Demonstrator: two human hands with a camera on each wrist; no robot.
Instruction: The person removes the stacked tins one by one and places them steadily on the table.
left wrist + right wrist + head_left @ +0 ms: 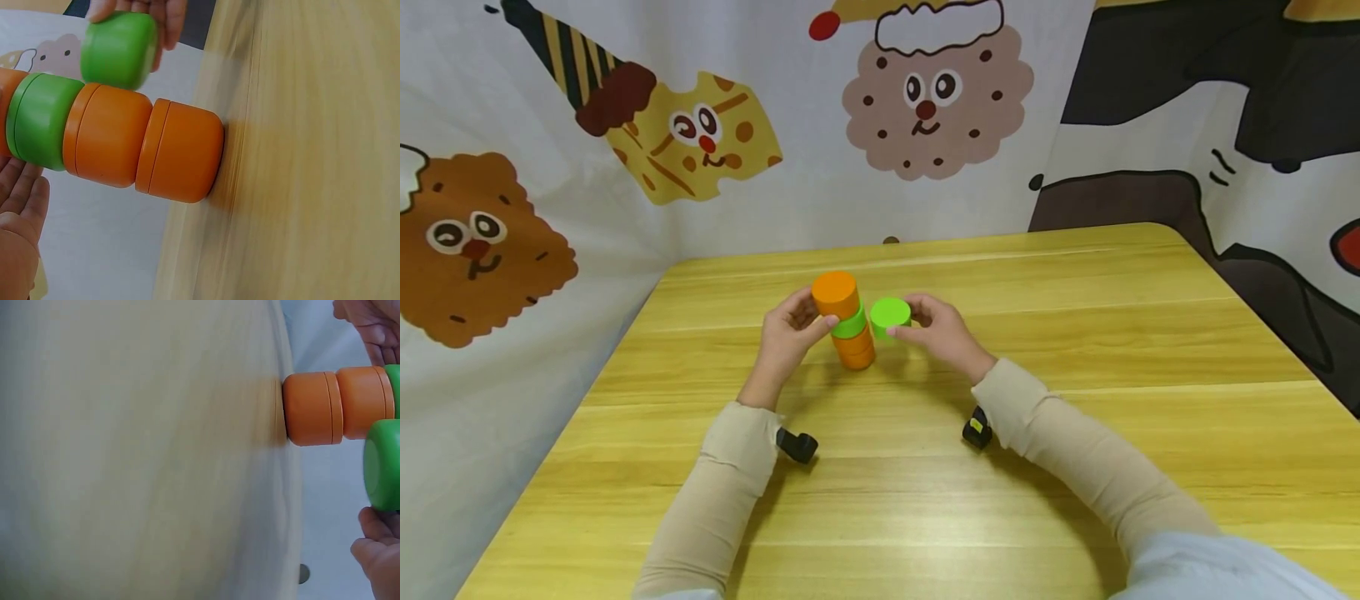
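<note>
Several small round lidded jars stand stacked on the table. In the left wrist view the bottom orange jar (185,152) touches the wood, with a second orange jar (109,134) above it and a green jar (47,122) over that. A top orange jar (835,293) caps the stack, which leans slightly left in the head view. My left hand (788,332) holds the upper stack from the left, its thumb near the seam between top orange and green. My right hand (943,332) grips another green jar (891,317) in the air, close beside the stack's right side.
The wooden table (880,500) ends at a back edge before a hanging cloth (790,217) printed with cartoon food. Black wrist cameras (797,446) hang under both sleeves, low over the tabletop.
</note>
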